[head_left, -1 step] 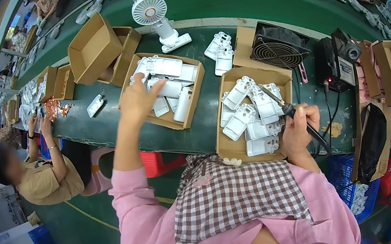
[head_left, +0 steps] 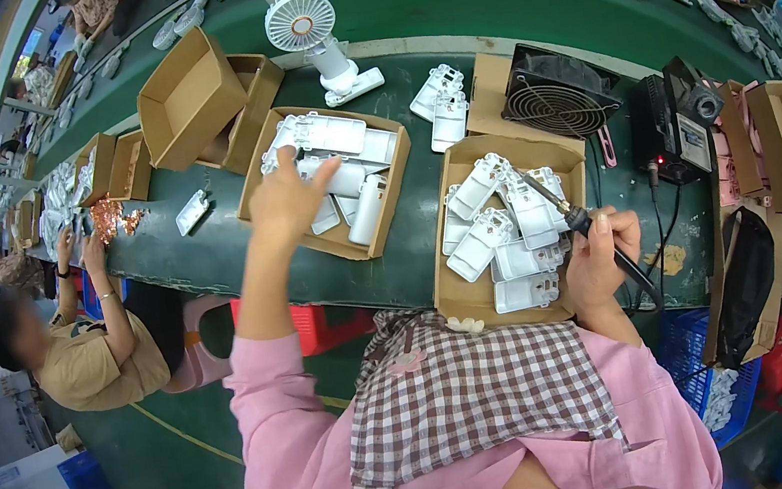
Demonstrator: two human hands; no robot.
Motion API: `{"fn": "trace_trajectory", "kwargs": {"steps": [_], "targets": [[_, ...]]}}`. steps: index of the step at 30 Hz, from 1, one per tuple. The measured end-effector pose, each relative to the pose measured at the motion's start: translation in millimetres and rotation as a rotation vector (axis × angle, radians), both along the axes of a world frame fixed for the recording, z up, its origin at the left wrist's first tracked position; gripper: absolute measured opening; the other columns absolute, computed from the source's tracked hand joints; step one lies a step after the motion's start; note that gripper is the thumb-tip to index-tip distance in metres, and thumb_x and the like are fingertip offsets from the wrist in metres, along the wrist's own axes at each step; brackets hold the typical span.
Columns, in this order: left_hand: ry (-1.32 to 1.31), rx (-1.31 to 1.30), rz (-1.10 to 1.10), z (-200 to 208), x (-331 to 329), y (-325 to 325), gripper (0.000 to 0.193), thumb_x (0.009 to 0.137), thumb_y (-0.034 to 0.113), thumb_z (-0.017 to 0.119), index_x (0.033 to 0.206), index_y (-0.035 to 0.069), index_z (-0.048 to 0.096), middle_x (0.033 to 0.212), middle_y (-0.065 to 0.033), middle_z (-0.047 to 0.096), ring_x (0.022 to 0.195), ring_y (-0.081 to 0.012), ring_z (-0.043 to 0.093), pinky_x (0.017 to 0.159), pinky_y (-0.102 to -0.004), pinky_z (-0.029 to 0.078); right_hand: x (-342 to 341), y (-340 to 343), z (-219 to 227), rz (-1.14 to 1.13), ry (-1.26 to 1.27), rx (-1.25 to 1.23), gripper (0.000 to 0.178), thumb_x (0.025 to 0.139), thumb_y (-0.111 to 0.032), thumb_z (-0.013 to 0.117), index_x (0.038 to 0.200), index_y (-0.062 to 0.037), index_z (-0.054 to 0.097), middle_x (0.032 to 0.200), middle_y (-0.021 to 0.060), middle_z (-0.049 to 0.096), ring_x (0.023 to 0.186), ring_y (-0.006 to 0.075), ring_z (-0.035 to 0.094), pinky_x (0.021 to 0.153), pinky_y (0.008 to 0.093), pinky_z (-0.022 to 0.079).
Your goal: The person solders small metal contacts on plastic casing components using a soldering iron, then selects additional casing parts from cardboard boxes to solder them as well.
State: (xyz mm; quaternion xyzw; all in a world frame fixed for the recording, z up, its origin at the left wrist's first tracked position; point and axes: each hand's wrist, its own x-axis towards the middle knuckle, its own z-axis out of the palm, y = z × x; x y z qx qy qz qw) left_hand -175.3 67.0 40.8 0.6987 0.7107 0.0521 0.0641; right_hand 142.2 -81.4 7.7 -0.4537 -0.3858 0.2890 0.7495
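Observation:
My left hand (head_left: 286,199) hovers with fingers spread over the near left side of a cardboard box (head_left: 393,198). White plastic casings (head_left: 334,133) fill that box; whether a fingertip touches one I cannot tell. In my right hand (head_left: 605,258) is a soldering iron (head_left: 577,219), gripped by its black handle. Its tip points up and left over a second cardboard box (head_left: 461,297), where several white casings with small metal contacts (head_left: 479,242) lie in a loose heap.
Behind the boxes stand a white handheld fan (head_left: 300,23), a black cooling fan (head_left: 553,94) and a black soldering station (head_left: 668,137) with its cable. Stacked cardboard boxes (head_left: 187,98) sit back left. A co-worker (head_left: 89,355) sits at the left, near copper-coloured parts (head_left: 112,220).
My left hand has shifted slightly to the right over the box, fingers still spread. The right hand and soldering iron have stayed in place.

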Motion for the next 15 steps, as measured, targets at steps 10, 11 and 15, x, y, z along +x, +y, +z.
{"fn": "trace_trajectory", "kwargs": {"steps": [10, 11, 15], "targets": [[-0.288, 0.063, 0.18, -13.8, 15.2, -8.0, 0.061, 0.076, 0.028, 0.063, 0.12, -0.002, 0.034, 0.089, -0.0285, 0.062, 0.076, -0.0373, 0.065, 0.07, -0.0441, 0.051, 1.3, 0.4, 1.1, 0.022, 0.033, 0.005, 0.018, 0.09, -0.011, 0.055, 0.079, -0.0061, 0.041, 0.064, 0.0031, 0.044, 0.049, 0.007, 0.037, 0.044, 0.0199, 0.031], [-0.515, -0.073, 0.26, -10.7, 11.4, -10.4, 0.06, 0.075, 0.022, 0.063, 0.12, -0.002, 0.033, 0.087, -0.0255, 0.062, 0.07, -0.0318, 0.065, 0.062, -0.0396, 0.052, 1.9, 0.2, 1.0, 0.023, 0.038, 0.006, 0.018, 0.09, -0.011, 0.055, 0.079, -0.0061, 0.041, 0.064, 0.0031, 0.044, 0.049, 0.007, 0.037, 0.044, 0.0199, 0.031], [-0.938, -0.098, 0.354, -15.3, -7.3, -19.6, 0.057, 0.073, 0.003, 0.058, 0.122, 0.0, 0.029, 0.087, -0.0184, 0.058, 0.056, -0.0184, 0.058, 0.044, -0.0277, 0.048, 2.9, 0.6, -0.1, 0.03, 0.045, 0.0, 0.018, 0.09, -0.01, 0.055, 0.079, -0.0059, 0.041, 0.064, 0.0033, 0.044, 0.049, 0.0069, 0.037, 0.044, 0.0202, 0.031]]}}
